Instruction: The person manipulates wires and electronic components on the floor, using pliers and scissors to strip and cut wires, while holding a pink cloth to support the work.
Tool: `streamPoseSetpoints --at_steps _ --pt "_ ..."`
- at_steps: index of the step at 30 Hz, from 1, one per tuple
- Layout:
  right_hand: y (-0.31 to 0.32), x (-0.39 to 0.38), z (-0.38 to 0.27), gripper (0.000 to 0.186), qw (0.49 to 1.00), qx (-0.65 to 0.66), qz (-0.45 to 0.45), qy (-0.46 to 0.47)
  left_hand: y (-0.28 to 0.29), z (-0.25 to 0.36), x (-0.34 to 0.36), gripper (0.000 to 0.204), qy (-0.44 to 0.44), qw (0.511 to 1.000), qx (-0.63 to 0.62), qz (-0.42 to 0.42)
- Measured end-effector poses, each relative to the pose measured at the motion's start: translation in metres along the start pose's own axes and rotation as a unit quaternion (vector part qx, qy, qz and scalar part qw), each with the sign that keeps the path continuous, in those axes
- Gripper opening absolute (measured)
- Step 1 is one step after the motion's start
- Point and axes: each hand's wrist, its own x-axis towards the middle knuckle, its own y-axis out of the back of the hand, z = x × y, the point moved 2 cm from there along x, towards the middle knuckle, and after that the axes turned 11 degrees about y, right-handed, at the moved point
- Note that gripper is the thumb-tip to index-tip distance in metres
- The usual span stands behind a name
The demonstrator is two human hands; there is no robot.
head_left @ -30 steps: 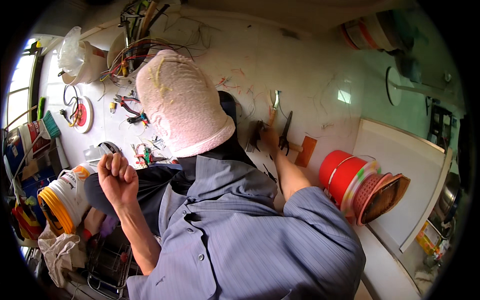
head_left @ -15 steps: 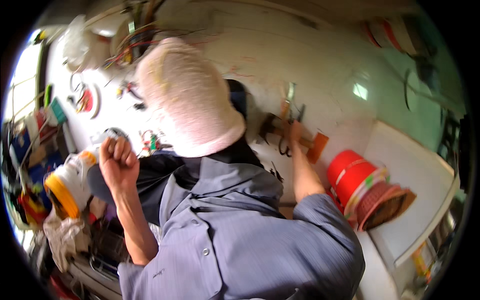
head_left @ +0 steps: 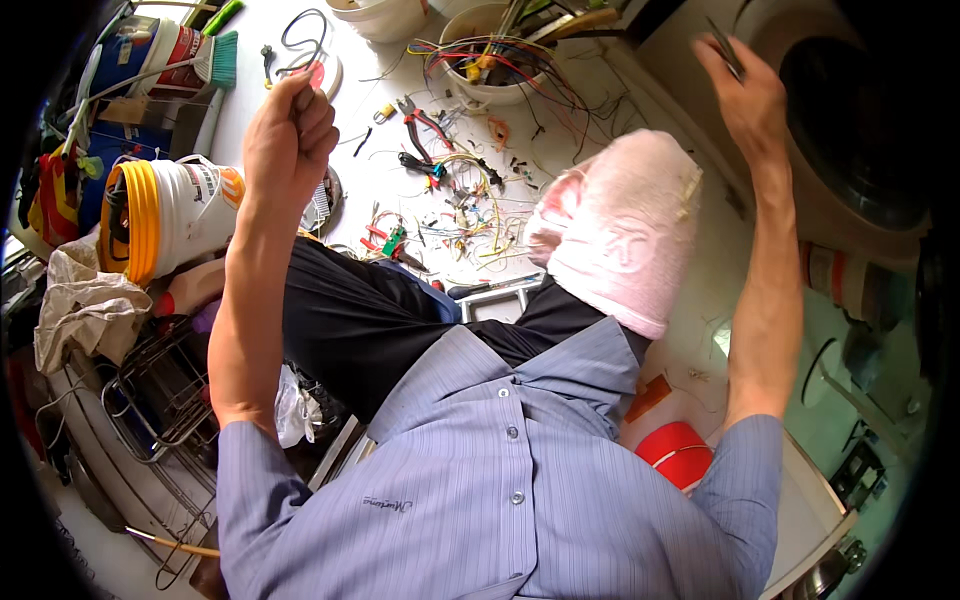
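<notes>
My left hand [head_left: 290, 135] is raised at the upper left, fingers curled tight. Whatever they hold, if anything, is hidden. A thin black cable loop [head_left: 322, 45] shows just beyond the fingertips; I cannot tell whether they touch it. Up at the far right, my right hand [head_left: 745, 100] grips a slim, pointed metal tool [head_left: 722, 48], its exact kind unclear. Over one knee lies a folded pink towel [head_left: 635, 240]. Between the hands, the white floor bears red-handled pliers [head_left: 425, 128], a small green circuit board [head_left: 393, 242] and scattered wire scraps [head_left: 465, 205].
A white tub [head_left: 480, 95] full of wires and sticks stands at the far side. On the left are a white bucket with a yellow coil [head_left: 145, 220], a green-bristled broom [head_left: 222, 60] and a wire rack [head_left: 165, 395]. A red container [head_left: 675, 450] sits at lower right.
My right hand has risen from beside the tools on the floor at right and now holds the slim metal tool up. My left hand remains closed and appears higher. The view has swung.
</notes>
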Motion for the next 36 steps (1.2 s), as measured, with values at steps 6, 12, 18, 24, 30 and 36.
streamPoseSetpoints --at_steps 6,12,18,24,30,36 --pt "-0.194 0.052 -0.072 0.016 0.971 0.064 -0.222 0.067 0.089 0.022 0.018 0.036 -0.075 0.995 -0.006 0.059" --pt "-0.409 -0.134 -0.119 0.022 0.897 0.128 -0.41 -0.103 0.138 0.065 -0.005 0.035 -0.127 0.982 -0.051 0.13" --pt "-0.459 -0.293 -0.119 0.023 0.819 0.098 -0.548 -0.138 0.163 0.073 -0.029 0.029 -0.13 0.98 -0.081 0.128" --pt "-0.443 -0.289 -0.099 0.025 0.778 0.061 -0.613 -0.125 0.179 0.074 -0.028 0.03 -0.094 0.989 -0.088 0.078" --pt "-0.45 -0.237 -0.095 0.014 0.884 0.104 -0.442 -0.106 0.148 0.079 -0.021 0.033 -0.102 0.985 -0.129 0.043" --pt "-0.509 -0.123 -0.052 0.017 0.931 0.022 -0.353 -0.094 0.123 0.089 -0.033 0.034 -0.129 0.979 -0.148 0.06"
